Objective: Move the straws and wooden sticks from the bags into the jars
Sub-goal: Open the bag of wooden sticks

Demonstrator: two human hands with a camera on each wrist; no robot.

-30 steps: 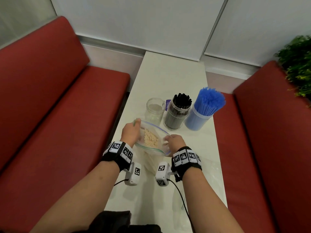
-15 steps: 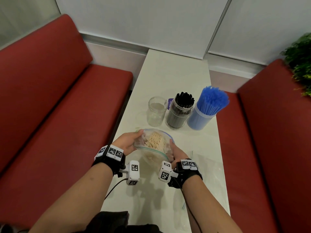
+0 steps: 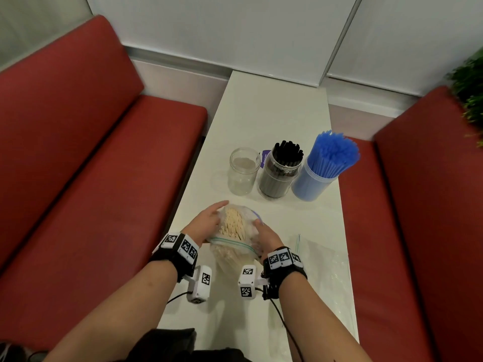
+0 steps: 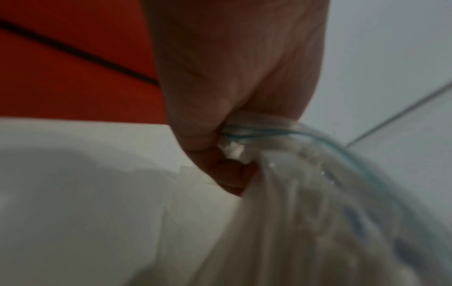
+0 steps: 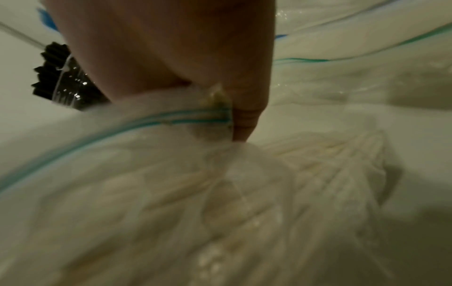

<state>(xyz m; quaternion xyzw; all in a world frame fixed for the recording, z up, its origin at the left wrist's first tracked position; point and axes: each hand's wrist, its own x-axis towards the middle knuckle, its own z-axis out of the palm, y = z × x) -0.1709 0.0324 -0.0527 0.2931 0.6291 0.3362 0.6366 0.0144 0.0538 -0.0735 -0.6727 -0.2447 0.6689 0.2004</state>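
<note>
Both hands hold the open zip bag [image 3: 235, 246] of wooden sticks [image 3: 232, 226] near the table's [image 3: 274, 105] left edge.

From the head view alone, three jars stand in a row across mid-table: an empty glass jar [image 3: 243, 172], a jar of black straws [image 3: 282, 171], a jar of blue straws [image 3: 321, 171]; a flat empty bag [image 3: 324, 259] lies by the right edge. The wrist views show the grips: the left hand [image 4: 232, 77] pinches the bag's zip rim, fingers curled; the right hand [image 5: 171, 48] pinches the opposite rim, thumb pressed down outside.
</note>
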